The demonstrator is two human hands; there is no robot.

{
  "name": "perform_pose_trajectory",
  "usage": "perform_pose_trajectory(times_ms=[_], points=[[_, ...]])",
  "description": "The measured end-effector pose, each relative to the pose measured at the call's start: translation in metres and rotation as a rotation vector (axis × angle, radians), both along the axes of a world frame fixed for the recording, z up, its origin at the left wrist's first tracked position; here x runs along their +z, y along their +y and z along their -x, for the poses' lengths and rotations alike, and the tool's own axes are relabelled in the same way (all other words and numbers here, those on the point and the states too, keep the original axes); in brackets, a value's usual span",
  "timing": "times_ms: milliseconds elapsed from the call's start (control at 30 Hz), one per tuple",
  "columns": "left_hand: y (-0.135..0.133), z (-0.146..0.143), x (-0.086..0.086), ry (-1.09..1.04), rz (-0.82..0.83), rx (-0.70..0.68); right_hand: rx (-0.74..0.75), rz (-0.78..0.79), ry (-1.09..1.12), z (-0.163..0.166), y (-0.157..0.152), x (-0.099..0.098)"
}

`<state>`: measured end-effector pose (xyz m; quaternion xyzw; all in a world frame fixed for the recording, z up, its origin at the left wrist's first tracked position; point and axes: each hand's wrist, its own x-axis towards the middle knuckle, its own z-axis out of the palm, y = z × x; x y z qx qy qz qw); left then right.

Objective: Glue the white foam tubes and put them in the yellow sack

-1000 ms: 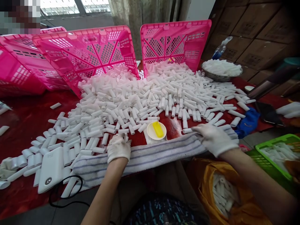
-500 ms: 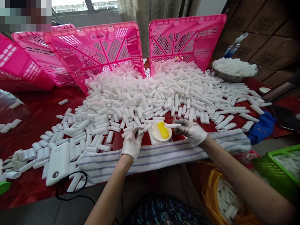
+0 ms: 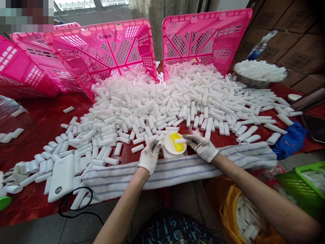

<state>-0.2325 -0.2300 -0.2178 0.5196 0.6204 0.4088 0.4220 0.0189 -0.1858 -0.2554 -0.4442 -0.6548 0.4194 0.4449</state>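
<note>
While the right hand [image 3: 201,146] pinches a short white plastic tube [image 3: 180,140] by one end and holds its free end over the small white dish [image 3: 175,143] of yellow paste [image 3: 178,142], the tube wants to stay level and low so that only its tip meets the paste. Just left of the dish, the left hand [image 3: 149,156] is curled around another white tube [image 3: 158,145], its fingers closed on it, steady and ready. The dish sits at the far edge of a striped towel [image 3: 177,167]; a thin stick [image 3: 178,130] stands in the paste and could be knocked. Beyond the dish lies a big heap of loose tubes [image 3: 165,101], crowding its rim, with tipped pink crates [image 3: 101,54] behind. Left of the dish is a white power bank [image 3: 59,178]; right, a blue cloth [image 3: 290,140] and a metal bowl [image 3: 259,81].
</note>
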Motion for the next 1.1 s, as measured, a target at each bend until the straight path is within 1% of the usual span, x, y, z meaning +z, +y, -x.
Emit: perform_pose_trajectory(times_ms=[133, 233, 300, 367, 433, 533, 633, 700, 800, 867, 933, 1033, 1100], points=[[0.002, -0.003, 0.004, -0.032, 0.006, 0.02, 0.05, -0.031, -0.063, 0.0, -0.006, 0.006], [0.0, -0.005, 0.011, -0.012, 0.039, 0.025, 0.017, -0.009, -0.101, 0.0, -0.009, 0.01], [-0.001, -0.006, 0.014, -0.01, 0.051, 0.031, 0.004, -0.053, -0.128, 0.001, -0.01, 0.009], [-0.002, -0.006, 0.015, -0.022, 0.042, 0.037, 0.043, -0.134, -0.163, 0.001, -0.012, 0.007], [-0.003, -0.006, 0.015, -0.038, 0.026, 0.047, 0.087, -0.175, -0.181, 0.0, -0.013, 0.004], [-0.004, -0.006, 0.013, -0.073, 0.025, 0.06, 0.051, -0.123, -0.158, -0.001, -0.016, 0.001], [-0.006, -0.005, 0.013, -0.107, 0.039, 0.061, 0.043, -0.062, -0.124, 0.002, -0.019, 0.003], [-0.006, -0.005, 0.013, -0.143, 0.038, 0.068, 0.06, -0.106, -0.116, 0.006, -0.021, 0.007], [-0.005, -0.004, 0.014, -0.281, 0.034, 0.067, 0.05, -0.189, -0.136, 0.009, -0.027, 0.015], [-0.005, -0.002, 0.014, -0.362, 0.023, 0.055, 0.056, -0.139, -0.124, 0.009, -0.031, 0.022], [-0.006, -0.001, 0.014, -0.396, 0.011, 0.055, 0.019, -0.012, -0.051, 0.008, -0.035, 0.03], [-0.01, -0.003, 0.015, -0.447, 0.028, 0.07, -0.144, 0.194, 0.074, 0.011, -0.04, 0.047], [-0.014, -0.007, 0.017, -0.502, 0.053, 0.031, -0.224, 0.297, 0.136, 0.015, -0.043, 0.058]])
